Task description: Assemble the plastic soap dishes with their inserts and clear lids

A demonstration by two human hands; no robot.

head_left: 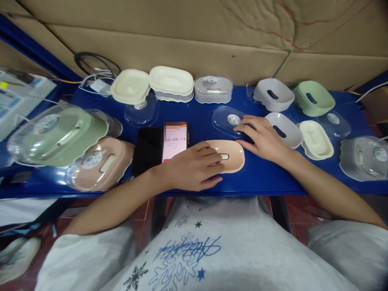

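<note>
A peach soap dish (238,157) with a pale-lined slot lies at the table's front middle. My left hand (197,165) covers its left part, fingers bent over the top and thumb by the front edge. My right hand (257,135) is open with fingers apart; its thumb reaches the dish's back right edge. Its fingertips lie over the right side of a clear lid (222,119) bearing a round sticker; whether they press on it I cannot tell. Just right of that hand sit a grey slotted tray (287,131) and a cream tray (317,139).
Lidded green (72,137) and peach boxes (100,163) stand at left, beside a phone (176,139) showing a timer. Along the back are cream trays (171,76), a lidded grey box (214,89), grey (274,95) and green trays (315,97). Another grey box (365,157) sits far right.
</note>
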